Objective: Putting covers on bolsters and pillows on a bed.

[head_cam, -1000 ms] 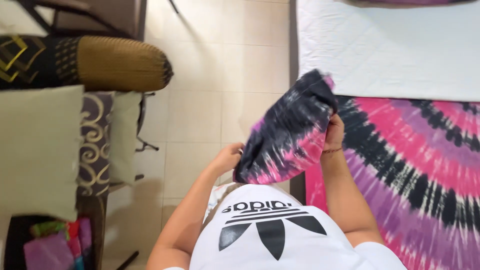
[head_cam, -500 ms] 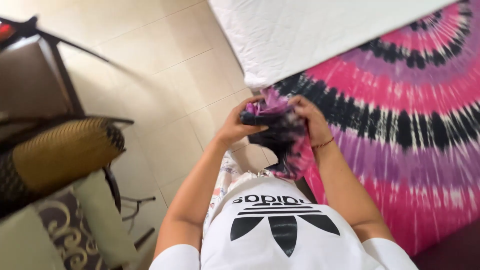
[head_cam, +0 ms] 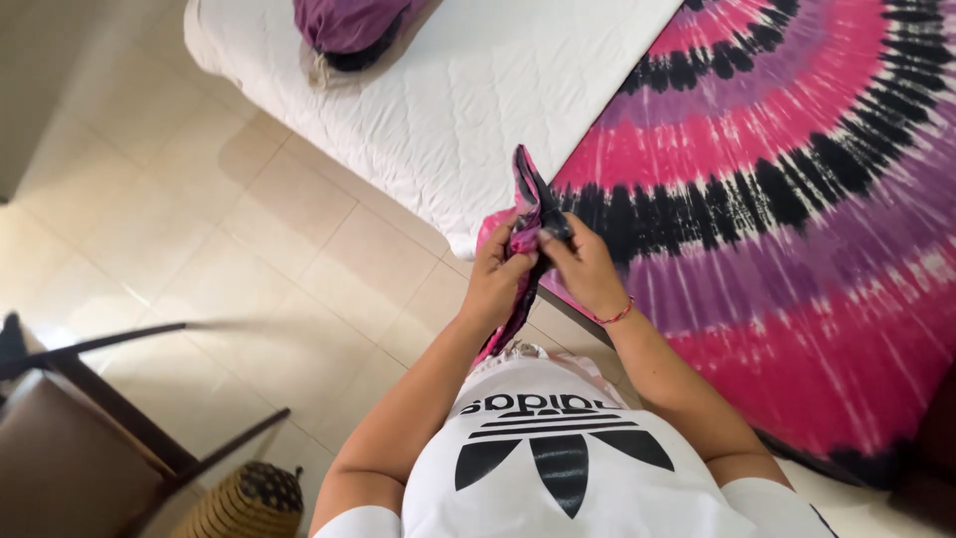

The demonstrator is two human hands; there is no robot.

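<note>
I hold a tie-dye cloth [head_cam: 526,204], pink, purple and black, bunched up in front of my chest at the bed's edge. My left hand [head_cam: 498,277] grips its left side. My right hand [head_cam: 586,267], with a red thread bracelet on the wrist, pinches the cloth from the right. A strip of the cloth hangs down between my forearms. A large tie-dye bedspread [head_cam: 797,209] in the same colours covers the right part of the bed, just beyond my right hand.
The white quilted mattress [head_cam: 448,110] lies bare on the left, with a purple bundle [head_cam: 349,25] at its far end. Beige floor tiles [head_cam: 229,249] spread to the left. A dark chair [head_cam: 70,448] and a woven cushion [head_cam: 244,498] stand at the lower left.
The view has swung toward the bed. The cloth, spread wide a second ago, is now gathered into a narrow bunch between both hands.
</note>
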